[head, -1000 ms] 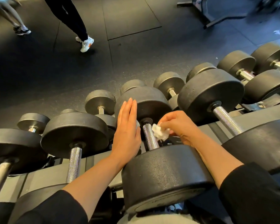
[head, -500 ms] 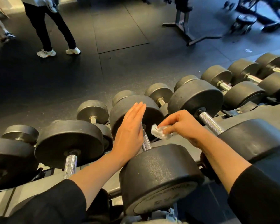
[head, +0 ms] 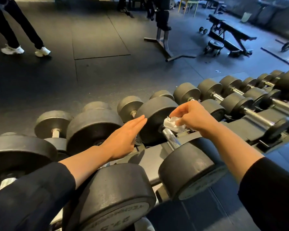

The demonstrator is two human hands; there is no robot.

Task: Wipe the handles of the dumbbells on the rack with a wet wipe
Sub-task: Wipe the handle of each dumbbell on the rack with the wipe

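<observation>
Looking down over a dumbbell rack (head: 237, 129) in a gym, the wearer's two bare hands hover above a row of black dumbbells. Compared with a moment ago, the right hand (head: 193, 118) has left the handle of the dumbbell it was working on and carried the wet wipe (head: 173, 124) one place to the right, so it now sits at the far end of the next dumbbell handle (head: 171, 139); that suggests one handle is finished and the next is only beginning. The right hand pinches the crumpled white wipe between thumb and fingertips, and the wipe appears to touch the knurled metal just where it meets the far weight (head: 155, 117), though contact is hard to confirm from this angle. The left hand (head: 123, 137) is flat with straight fingers together, holding nothing, edge-on between the two nearest dumbbells, just left of the wiped handle. More dumbbells continue to the right, their handles apparently awaiting wiping. Another person's legs (head: 18, 29) stand on the floor beyond.
</observation>
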